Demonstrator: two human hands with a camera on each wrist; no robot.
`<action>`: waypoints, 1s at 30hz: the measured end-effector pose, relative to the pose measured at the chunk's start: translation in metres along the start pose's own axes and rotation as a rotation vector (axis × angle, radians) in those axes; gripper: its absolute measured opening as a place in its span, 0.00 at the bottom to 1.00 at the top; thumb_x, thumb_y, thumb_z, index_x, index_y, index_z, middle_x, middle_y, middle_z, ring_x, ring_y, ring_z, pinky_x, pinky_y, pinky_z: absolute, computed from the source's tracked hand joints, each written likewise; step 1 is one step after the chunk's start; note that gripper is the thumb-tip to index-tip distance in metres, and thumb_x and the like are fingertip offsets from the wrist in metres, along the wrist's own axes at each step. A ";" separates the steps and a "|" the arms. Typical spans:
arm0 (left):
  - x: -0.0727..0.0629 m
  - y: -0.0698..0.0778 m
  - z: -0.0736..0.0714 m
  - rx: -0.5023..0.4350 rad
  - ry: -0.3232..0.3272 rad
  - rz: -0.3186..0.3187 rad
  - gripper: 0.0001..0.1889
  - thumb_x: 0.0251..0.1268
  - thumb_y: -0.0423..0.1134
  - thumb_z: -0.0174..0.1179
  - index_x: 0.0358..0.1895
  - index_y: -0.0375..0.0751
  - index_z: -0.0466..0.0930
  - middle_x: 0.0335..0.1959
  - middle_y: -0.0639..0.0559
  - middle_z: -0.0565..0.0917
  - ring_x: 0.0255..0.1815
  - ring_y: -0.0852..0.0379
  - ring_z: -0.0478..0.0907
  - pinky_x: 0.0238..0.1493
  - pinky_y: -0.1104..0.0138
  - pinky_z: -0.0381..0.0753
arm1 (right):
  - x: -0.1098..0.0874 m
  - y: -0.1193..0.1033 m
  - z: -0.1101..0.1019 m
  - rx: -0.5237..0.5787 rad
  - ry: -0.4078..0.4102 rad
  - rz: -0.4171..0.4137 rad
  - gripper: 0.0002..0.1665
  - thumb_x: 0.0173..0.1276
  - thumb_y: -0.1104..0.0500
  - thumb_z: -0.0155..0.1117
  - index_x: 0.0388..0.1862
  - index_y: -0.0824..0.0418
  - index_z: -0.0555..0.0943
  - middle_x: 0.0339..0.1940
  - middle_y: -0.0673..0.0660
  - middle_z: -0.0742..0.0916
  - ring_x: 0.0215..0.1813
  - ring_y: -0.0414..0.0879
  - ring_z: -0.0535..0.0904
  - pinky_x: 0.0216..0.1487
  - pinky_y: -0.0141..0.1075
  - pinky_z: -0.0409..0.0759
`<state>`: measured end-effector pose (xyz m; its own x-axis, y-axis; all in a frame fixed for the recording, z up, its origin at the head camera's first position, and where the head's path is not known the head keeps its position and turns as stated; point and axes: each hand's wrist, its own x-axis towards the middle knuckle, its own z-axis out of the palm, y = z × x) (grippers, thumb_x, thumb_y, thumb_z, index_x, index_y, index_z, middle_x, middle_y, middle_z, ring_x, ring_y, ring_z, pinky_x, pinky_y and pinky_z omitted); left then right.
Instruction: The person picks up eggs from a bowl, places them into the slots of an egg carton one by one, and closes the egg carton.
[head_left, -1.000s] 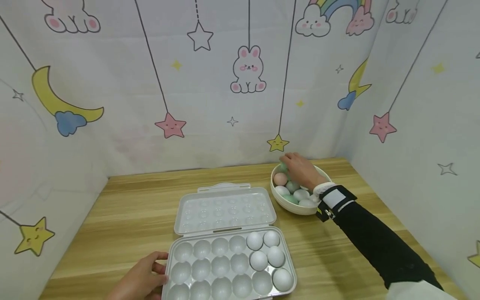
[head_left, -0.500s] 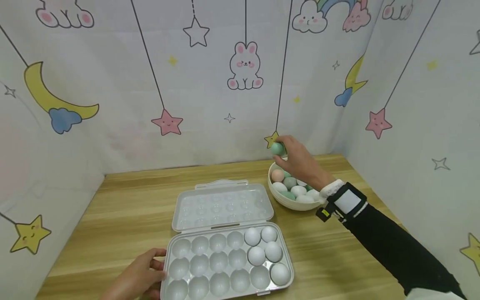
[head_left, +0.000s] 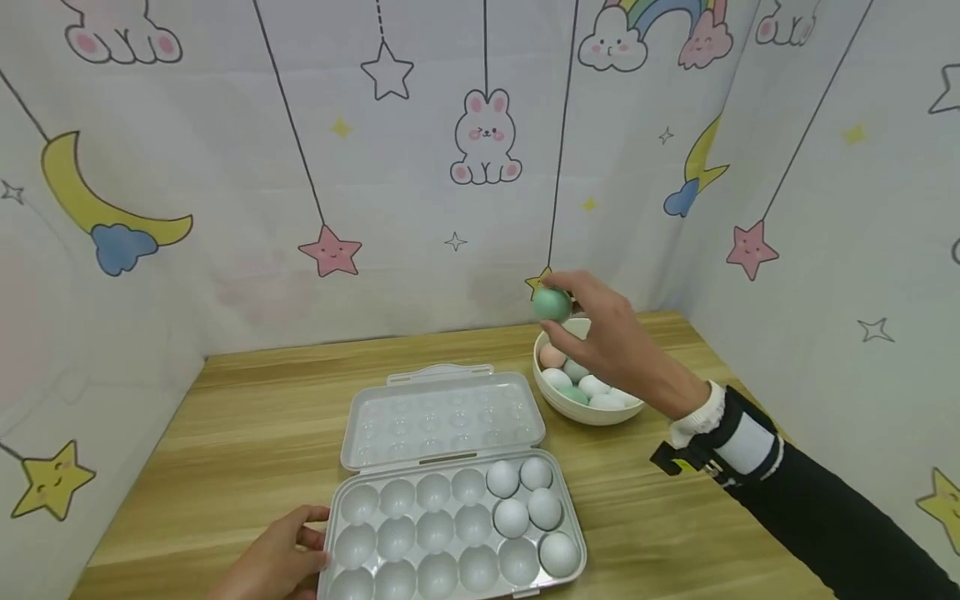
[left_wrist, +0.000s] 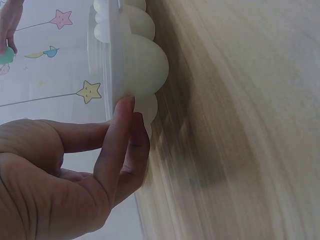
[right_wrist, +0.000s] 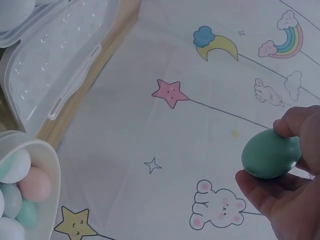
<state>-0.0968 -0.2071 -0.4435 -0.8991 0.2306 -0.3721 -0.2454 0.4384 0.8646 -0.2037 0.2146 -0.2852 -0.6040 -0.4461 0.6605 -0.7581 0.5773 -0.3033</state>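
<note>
In the head view my right hand [head_left: 611, 337] holds a green egg [head_left: 552, 305] between thumb and fingers, up in the air just left of and above the bowl. The right wrist view shows the same green egg [right_wrist: 270, 154] in the fingertips. A white plastic egg box [head_left: 457, 533] lies with its lid folded back; several white eggs [head_left: 512, 517] fill cups at its right end, and the other visible cups are bare. My left hand [head_left: 281, 554] pinches the box's left rim. Up close, the fingertips of that hand [left_wrist: 100, 165] sit on the rim.
A cream bowl [head_left: 588, 414] with white, green, grey and pinkish eggs stands at the back right, partly behind my right hand. The clear box lid [head_left: 444, 421] lies left of it. A patterned cloth wall [head_left: 405, 283] rises behind the wooden table [head_left: 262, 417].
My right hand has lifted the green egg out of the bowl and drawn back slightly toward me with it. The left hand stays at the egg box's rim.
</note>
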 end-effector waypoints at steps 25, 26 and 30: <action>0.002 -0.006 -0.003 -0.062 -0.071 0.071 0.29 0.63 0.17 0.57 0.64 0.08 0.54 0.41 0.38 0.77 0.36 0.49 0.83 0.37 0.51 0.90 | -0.057 -0.064 -0.006 0.338 -0.257 -0.021 0.25 0.63 0.69 0.74 0.57 0.57 0.79 0.51 0.47 0.84 0.49 0.42 0.81 0.54 0.35 0.86; 0.002 -0.006 -0.003 -0.065 -0.073 0.071 0.30 0.63 0.17 0.57 0.64 0.08 0.53 0.41 0.38 0.77 0.36 0.49 0.83 0.37 0.51 0.90 | -0.060 -0.065 -0.004 0.337 -0.267 -0.019 0.25 0.63 0.69 0.74 0.57 0.56 0.79 0.51 0.47 0.84 0.49 0.41 0.81 0.54 0.34 0.85; 0.002 -0.004 -0.003 -0.082 -0.082 0.069 0.30 0.64 0.18 0.56 0.65 0.09 0.53 0.41 0.38 0.77 0.36 0.49 0.83 0.36 0.51 0.90 | -0.069 -0.066 0.003 0.326 -0.297 -0.027 0.24 0.63 0.68 0.74 0.56 0.55 0.78 0.48 0.46 0.83 0.48 0.39 0.79 0.52 0.30 0.83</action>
<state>-0.0986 -0.2112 -0.4471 -0.8832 0.3291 -0.3342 -0.2158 0.3476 0.9125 -0.1130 0.2053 -0.3131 -0.5911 -0.6628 0.4597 -0.7839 0.3379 -0.5209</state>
